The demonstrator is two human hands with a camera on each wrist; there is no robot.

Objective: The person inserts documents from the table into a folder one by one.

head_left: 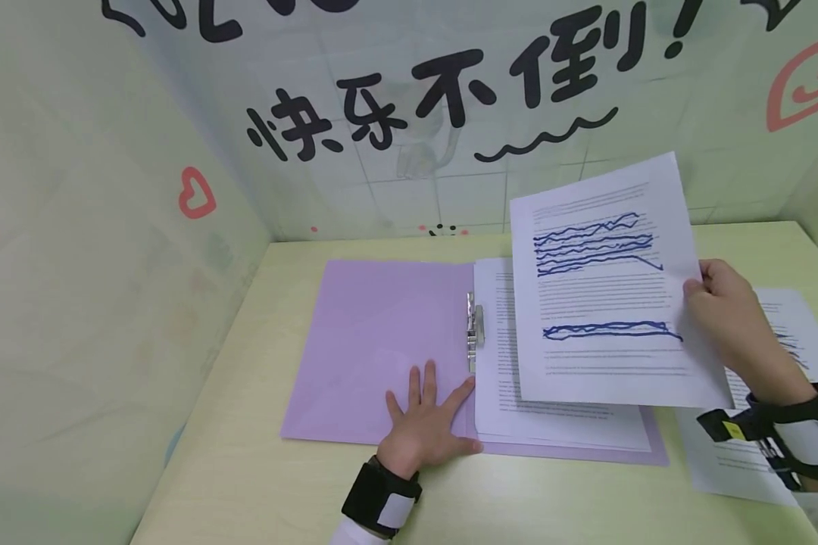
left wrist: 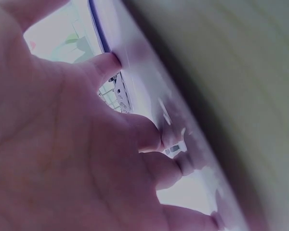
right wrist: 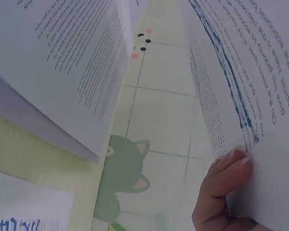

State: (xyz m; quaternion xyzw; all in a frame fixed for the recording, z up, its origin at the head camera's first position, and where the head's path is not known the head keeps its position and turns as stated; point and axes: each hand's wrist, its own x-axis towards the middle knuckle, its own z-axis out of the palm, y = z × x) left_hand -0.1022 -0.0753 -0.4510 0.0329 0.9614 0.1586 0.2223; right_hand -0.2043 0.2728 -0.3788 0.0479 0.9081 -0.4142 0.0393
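Observation:
My right hand [head_left: 725,310] pinches a printed sheet of paper [head_left: 607,303] by its right edge, raised over the folder. Blue pen scribbles cross several of its lines. With fingers spread, my left hand [head_left: 426,428] presses on the lower part of an open purple folder [head_left: 388,333], near its spine. In the left wrist view the fingertips [left wrist: 149,132] touch the folder's glossy surface. A metal clip [head_left: 472,333] runs along the spine. Right of it lies a stack of printed pages [head_left: 572,428], partly covered by the raised sheet.
Another marked sheet [head_left: 743,465] lies on the wooden table [head_left: 232,469] to the right, partly under my right forearm. A pale wall covering [head_left: 395,189] with black lettering and red hearts stands behind the table and along its left side.

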